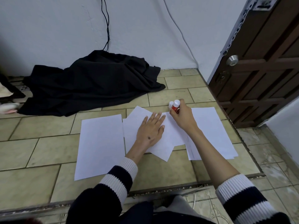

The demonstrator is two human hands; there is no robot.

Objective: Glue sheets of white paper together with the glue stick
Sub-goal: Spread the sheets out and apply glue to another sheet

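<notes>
Several white paper sheets lie on the tiled floor. One large sheet (100, 146) lies at the left, an overlapping pair of sheets (163, 143) in the middle, and a small stack (213, 131) at the right. My left hand (150, 130) presses flat, fingers spread, on the middle sheets. My right hand (182, 115) grips a red glue stick (175, 106) with a white end, held upright at the far edge of the middle sheets. A small white cap (171, 104) shows just beside the stick.
A heap of black cloth (90, 81) lies against the white wall behind the papers, with a black cable (107, 29) hanging above it. A brown wooden door (262, 67) stands at the right. The tiled platform ends in a step edge (178, 189) near my knees.
</notes>
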